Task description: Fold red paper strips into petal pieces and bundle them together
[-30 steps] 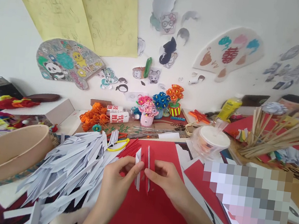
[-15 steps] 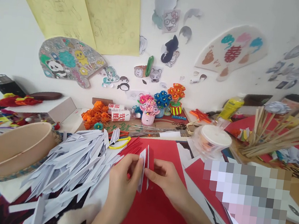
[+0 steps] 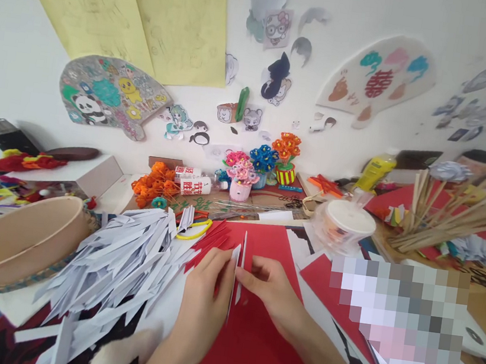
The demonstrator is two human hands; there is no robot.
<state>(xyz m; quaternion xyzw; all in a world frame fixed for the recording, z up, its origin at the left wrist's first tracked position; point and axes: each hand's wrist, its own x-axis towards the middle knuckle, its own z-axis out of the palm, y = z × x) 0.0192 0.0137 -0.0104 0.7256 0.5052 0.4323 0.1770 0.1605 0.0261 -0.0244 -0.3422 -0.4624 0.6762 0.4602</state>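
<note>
Pinches a white strip (image 3: pixel 236 254) in left fingers (image 3: pixel 224 290), a red-backed strip (image 3: pixel 242 265) in right fingers (image 3: pixel 248 279), and may crease either by squeezing hard.

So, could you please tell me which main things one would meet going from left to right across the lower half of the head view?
Round container, white strip pile, left hand, held strips, right hand, lidded tub, sticks.
</note>
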